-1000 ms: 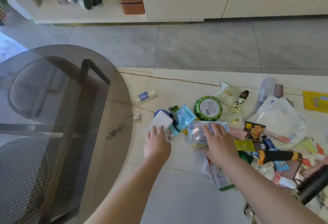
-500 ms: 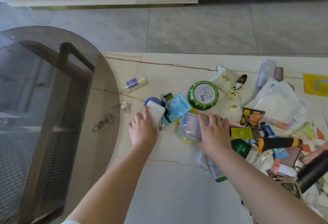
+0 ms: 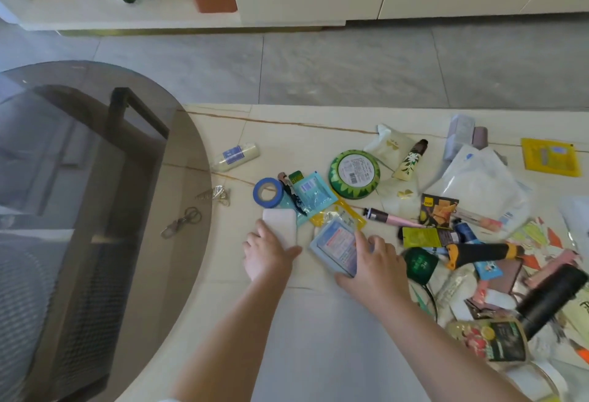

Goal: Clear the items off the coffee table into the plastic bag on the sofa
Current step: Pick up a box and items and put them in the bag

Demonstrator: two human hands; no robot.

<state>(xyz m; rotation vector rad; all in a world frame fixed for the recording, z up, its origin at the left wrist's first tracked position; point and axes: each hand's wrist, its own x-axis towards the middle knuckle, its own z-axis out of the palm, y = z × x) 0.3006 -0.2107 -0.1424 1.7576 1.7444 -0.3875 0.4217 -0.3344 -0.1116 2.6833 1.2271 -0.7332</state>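
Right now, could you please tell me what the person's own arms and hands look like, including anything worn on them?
Both forearms are bare right up to the bottom edge of the picture. The left hand and the right hand wear no gloves, and no rings, watch or bracelet show on the fingers or wrists. A small sliver of white fabric shows at the bottom edge beside the left arm; whether it is a sleeve cannot be told.

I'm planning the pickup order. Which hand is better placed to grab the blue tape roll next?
Left. The left hand holds the white flat pad just below the blue tape roll; the right hand grips the light-blue clear packet, farther away.
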